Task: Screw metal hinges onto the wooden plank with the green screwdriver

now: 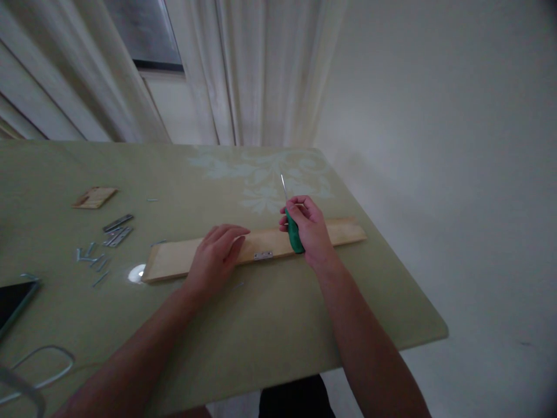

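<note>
A long pale wooden board (343, 231) lies across the green table (270, 325), with a small metal hinge (263, 255) on its near edge. My left hand (215, 252) rests flat on the board's left half, fingers stretched out. My right hand (310, 229) is closed around a green-handled screwdriver (295, 232) whose thin metal shaft points up and away from me, just right of the hinge.
At the left lie several loose screws (93, 258), flat metal hinges (117, 229) and a small wooden piece (94, 197). A dark phone or tablet (13, 302) and a grey cable (43, 366) sit at the near left. The table's right edge drops to a pale floor.
</note>
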{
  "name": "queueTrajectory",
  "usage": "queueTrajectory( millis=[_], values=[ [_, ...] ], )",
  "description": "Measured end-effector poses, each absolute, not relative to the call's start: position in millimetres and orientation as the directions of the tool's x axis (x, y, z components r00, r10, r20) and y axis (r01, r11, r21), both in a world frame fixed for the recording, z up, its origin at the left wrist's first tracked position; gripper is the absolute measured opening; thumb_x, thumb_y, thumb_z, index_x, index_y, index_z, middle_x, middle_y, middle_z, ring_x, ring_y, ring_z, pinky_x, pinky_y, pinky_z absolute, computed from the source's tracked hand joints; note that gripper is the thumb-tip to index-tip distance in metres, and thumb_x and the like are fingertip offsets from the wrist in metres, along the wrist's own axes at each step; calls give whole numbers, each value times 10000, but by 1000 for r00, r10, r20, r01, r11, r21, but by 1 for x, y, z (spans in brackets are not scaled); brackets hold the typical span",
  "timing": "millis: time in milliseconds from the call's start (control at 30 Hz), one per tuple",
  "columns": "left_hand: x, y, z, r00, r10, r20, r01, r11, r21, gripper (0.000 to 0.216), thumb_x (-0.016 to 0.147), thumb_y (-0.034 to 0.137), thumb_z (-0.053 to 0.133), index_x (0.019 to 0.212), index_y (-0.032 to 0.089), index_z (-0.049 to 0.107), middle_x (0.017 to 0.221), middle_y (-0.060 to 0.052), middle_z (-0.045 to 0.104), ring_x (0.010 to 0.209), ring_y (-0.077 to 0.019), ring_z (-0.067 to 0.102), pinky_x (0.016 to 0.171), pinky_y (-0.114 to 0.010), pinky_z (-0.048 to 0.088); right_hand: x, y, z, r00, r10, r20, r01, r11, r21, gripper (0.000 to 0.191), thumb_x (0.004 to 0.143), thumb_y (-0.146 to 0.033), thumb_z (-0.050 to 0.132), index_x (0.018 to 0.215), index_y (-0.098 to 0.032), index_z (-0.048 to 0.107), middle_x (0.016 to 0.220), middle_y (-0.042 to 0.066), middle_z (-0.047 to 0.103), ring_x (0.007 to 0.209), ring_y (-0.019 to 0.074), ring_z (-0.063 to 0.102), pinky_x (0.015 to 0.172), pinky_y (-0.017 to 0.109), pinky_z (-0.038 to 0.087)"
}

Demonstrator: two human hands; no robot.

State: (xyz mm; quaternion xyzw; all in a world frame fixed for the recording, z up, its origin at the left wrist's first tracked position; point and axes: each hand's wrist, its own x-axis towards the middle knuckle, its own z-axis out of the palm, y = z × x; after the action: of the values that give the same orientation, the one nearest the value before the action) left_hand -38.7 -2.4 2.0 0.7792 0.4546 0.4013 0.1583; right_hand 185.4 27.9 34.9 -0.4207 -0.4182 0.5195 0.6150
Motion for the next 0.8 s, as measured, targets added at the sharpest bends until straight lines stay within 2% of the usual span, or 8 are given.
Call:
queueTrajectory(
  millis=[67, 167, 233, 333, 433, 533, 667, 800],
  values=[
    [-31, -9, 6, 454, 715, 532, 565, -692, 449, 244, 1070, 288, 521, 1175, 215, 729, 1114, -89, 759, 1032, -228, 678, 923, -392, 530, 177, 30, 28, 211, 971, 115, -285, 173, -943, 235, 876, -401, 744, 933, -231, 592, 828, -35, 661, 607, 96, 642, 519, 214, 563],
    [-18, -33, 17, 654, 570, 498, 467, -822, 327, 275, 1087, 250, 469, 1177, 227, 728, 1120, -79, 765, 993, -214, 683, 875, -377, 530, 162, 31, 17, 301, 937, 179, -267, 263, -927, 209, 913, -403, 696, 957, -236, 579, 848, -41, 629, 576, 85, 618, 488, 215, 557],
    [-13, -59, 22, 715, 558, 421, 465, -829, 311, 312, 1084, 241, 451, 1289, 230, 686, 1271, -87, 737, 1135, -234, 668, 984, -417, 522, 156, 31, 11, 281, 939, 199, -263, 275, -925, 200, 926, -402, 682, 962, -237, 575, 859, -39, 620, 573, 82, 610, 492, 222, 568],
    [-14, -101, 13, 817, 494, 298, 439, -868, 233, 448, 1052, 364, 537, 1477, 226, 565, 1548, -91, 584, 1408, -293, 531, 1188, -491, 419, 151, 31, 7, 268, 940, 211, -259, 281, -924, 192, 940, -397, 667, 953, -234, 566, 863, -36, 608, 574, 77, 601, 488, 217, 566],
    [-24, -124, -7, 800, 550, 238, 510, -834, 212, 500, 1050, 345, 561, 1537, 248, 512, 1659, -73, 461, 1490, -282, 445, 1234, -464, 387, 150, 32, 5, 273, 941, 200, -254, 271, -928, 208, 936, -412, 665, 941, -231, 561, 855, -38, 602, 565, 71, 595, 471, 203, 550],
    [-31, -125, -19, 775, 579, 254, 543, -815, 201, 538, 1058, 310, 541, 1587, 286, 447, 1672, -51, 441, 1492, -279, 425, 1245, -480, 369, 148, 33, 5, 263, 946, 189, -260, 258, -930, 235, 924, -437, 671, 940, -230, 561, 841, -45, 594, 552, 66, 589, 456, 189, 530],
    [-30, -116, -15, 710, 632, 310, 598, -774, 209, 511, 1061, 331, 512, 1567, 292, 460, 1630, -74, 487, 1463, -294, 445, 1259, -529, 323, 148, 32, 5, 246, 955, 167, -268, 233, -935, 210, 922, -417, 656, 942, -228, 565, 841, -49, 595, 541, 63, 595, 460, 190, 534],
    [-45, -116, -10, 483, 816, 317, 745, -574, 340, 379, 1045, 390, 530, 1409, 302, 589, 1465, -87, 617, 1283, -308, 578, 1096, -518, 474, 149, 32, 7, 244, 956, 166, -266, 230, -936, 199, 914, -401, 658, 935, -223, 572, 838, -49, 599, 525, 64, 599, 452, 200, 535]
  ],
)
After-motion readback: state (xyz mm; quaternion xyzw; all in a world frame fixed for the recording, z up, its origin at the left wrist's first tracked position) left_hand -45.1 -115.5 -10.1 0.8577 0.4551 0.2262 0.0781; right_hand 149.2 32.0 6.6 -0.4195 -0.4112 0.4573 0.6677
